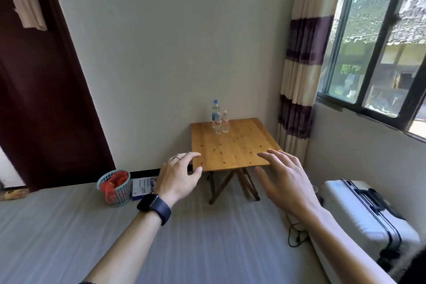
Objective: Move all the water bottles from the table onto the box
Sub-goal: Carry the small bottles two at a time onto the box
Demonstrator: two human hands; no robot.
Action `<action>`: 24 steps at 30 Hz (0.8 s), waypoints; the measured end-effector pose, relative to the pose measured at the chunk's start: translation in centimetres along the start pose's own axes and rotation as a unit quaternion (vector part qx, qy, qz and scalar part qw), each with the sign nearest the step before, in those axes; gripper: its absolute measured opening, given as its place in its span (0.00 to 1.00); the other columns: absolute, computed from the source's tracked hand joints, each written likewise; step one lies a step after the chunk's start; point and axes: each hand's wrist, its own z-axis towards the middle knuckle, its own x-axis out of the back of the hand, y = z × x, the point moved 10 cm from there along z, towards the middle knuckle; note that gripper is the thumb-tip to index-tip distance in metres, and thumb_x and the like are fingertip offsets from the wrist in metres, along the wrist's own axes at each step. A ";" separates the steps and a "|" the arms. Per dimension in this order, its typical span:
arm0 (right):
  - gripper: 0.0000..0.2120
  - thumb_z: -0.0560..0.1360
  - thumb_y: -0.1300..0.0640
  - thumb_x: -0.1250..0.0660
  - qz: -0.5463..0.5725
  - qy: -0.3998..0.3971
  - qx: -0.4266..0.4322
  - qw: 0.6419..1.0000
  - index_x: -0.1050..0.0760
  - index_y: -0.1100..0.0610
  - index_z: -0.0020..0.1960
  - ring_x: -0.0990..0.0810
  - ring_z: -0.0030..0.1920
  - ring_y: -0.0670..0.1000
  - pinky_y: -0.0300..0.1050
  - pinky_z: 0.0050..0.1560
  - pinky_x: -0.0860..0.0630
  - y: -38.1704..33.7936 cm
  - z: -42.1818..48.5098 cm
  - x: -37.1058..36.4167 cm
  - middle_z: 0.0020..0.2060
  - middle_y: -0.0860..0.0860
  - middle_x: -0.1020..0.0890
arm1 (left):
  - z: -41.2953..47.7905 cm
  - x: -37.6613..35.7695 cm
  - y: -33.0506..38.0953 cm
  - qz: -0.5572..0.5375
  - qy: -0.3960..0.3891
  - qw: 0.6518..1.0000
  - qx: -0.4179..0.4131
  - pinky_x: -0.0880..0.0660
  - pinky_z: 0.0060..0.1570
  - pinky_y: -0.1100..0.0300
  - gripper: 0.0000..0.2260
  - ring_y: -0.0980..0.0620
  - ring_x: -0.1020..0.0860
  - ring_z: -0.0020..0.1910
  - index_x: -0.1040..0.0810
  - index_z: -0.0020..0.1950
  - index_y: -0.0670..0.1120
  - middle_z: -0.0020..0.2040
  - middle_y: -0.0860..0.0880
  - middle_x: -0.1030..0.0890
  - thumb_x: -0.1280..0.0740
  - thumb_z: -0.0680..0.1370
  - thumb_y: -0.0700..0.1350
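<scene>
Three clear water bottles stand together at the far edge of a small wooden folding table point(232, 145): a tall one with a blue cap point(215, 109), and two short ones, the left point(218, 125) and the right point(225, 122), in front of it. My left hand point(178, 177), with a ring and a dark watch, hovers before the table's near left corner, fingers relaxed and holding nothing. My right hand point(284, 177) hovers before the near right corner, fingers spread, also holding nothing. Both are well short of the bottles. A white hard-shell suitcase point(366, 219) lies on its side at the right.
A teal mesh basket point(115, 188) with red contents stands on the floor left of the table, next to a blue-and-white carton point(144, 185). A black cable point(297, 235) lies beside the suitcase. A dark door is at left, a curtain and window at right.
</scene>
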 end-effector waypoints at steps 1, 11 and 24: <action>0.21 0.78 0.41 0.35 -0.004 0.000 -0.001 1.000 0.25 0.45 0.68 0.32 0.71 0.52 0.51 0.70 0.31 0.8 2.0 -1.2 0.67 0.47 0.23 | 2.7 -0.8 -0.7 0.000 -0.004 1.000 -0.001 0.31 0.66 0.52 0.16 0.49 0.27 0.65 0.24 0.67 0.56 0.65 0.52 0.22 0.33 0.78 0.52; 0.22 0.77 0.40 0.36 -0.001 0.007 -0.054 0.999 0.27 0.43 0.70 0.34 0.71 0.49 0.48 0.69 0.33 12.4 19.7 -11.0 0.67 0.44 0.24 | 25.3 -11.2 -4.8 -0.009 -0.044 0.999 -0.008 0.32 0.67 0.52 0.18 0.49 0.28 0.67 0.25 0.68 0.56 0.67 0.52 0.23 0.32 0.78 0.52; 0.22 0.78 0.41 0.35 0.050 -0.106 -0.057 0.992 0.27 0.44 0.70 0.33 0.71 0.51 0.41 0.66 0.37 24.1 39.3 -32.2 0.67 0.44 0.23 | 44.9 -25.1 -15.3 -0.021 -0.086 0.992 0.093 0.29 0.63 0.56 0.17 0.51 0.29 0.68 0.27 0.68 0.59 0.68 0.53 0.25 0.34 0.79 0.54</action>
